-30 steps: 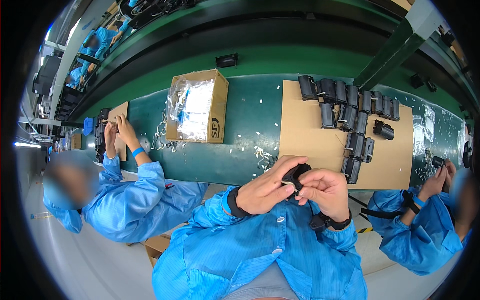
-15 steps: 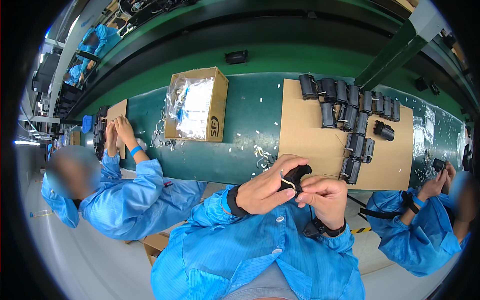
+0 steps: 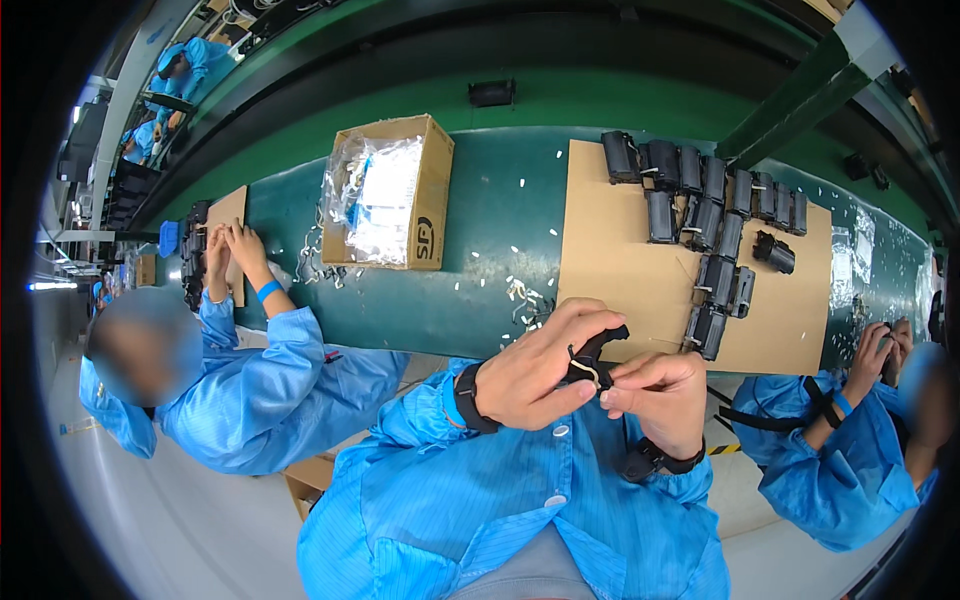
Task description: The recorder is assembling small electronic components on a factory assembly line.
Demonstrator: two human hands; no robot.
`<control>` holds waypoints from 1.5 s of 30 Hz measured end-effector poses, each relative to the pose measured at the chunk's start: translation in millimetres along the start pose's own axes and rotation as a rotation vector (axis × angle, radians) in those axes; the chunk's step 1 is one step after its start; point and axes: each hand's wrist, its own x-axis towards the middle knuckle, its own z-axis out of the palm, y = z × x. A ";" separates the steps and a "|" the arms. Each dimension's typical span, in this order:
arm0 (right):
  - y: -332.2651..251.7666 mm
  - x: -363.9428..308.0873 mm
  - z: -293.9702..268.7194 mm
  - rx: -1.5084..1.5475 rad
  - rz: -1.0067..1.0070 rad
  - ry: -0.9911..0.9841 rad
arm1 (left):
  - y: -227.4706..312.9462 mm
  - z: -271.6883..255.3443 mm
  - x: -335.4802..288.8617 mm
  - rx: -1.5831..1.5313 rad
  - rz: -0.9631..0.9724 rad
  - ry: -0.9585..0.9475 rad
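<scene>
In front of my chest, a black plastic housing (image 3: 607,346) is held by my left hand (image 3: 530,375), its fingers curled over the far side and its thumb at the near edge. A short cream-coloured wire (image 3: 584,369) loops along the housing, close to my left thumb. My right hand (image 3: 662,396) is closed in a pinch at the housing's near right edge, by the wire's lower end. What lies between those fingertips is too small and covered to make out.
Several black housings (image 3: 712,225) stand in rows on a cardboard sheet (image 3: 610,270) at the right. An open carton (image 3: 430,190) of plastic bags sits mid-left. White scraps (image 3: 517,290) litter the green bench (image 3: 480,340). Co-workers (image 3: 260,390) sit at both sides.
The view has shifted slightly. My left hand keeps its hold on the housing, which has turned a little. My right hand has moved slightly right, still pinching at the edge.
</scene>
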 end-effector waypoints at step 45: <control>2.2 -9.9 20.9 -0.313 -0.231 0.026 | -18.1 11.9 3.0 0.192 0.180 0.252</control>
